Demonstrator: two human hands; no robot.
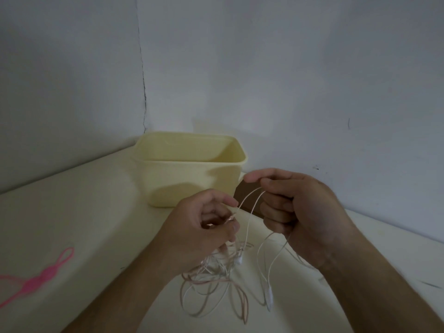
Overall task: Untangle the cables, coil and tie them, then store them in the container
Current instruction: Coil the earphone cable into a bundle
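Observation:
A tangle of thin white and pinkish cables (216, 282) hangs below my hands and spreads in loops on the pale table. My left hand (204, 227) pinches a bunch of the strands near its fingertips. My right hand (293, 212) grips a loop of white cable (252, 203) that arches between both hands. A small inline plug piece (270, 298) dangles lower right. The pale yellow container (192, 169) stands open just behind my hands, against the wall.
Pink cable ties (38, 280) lie on the table (84, 212) at the far left. Grey walls meet in a corner behind the container. A brown gap (247, 195) shows between container and right hand.

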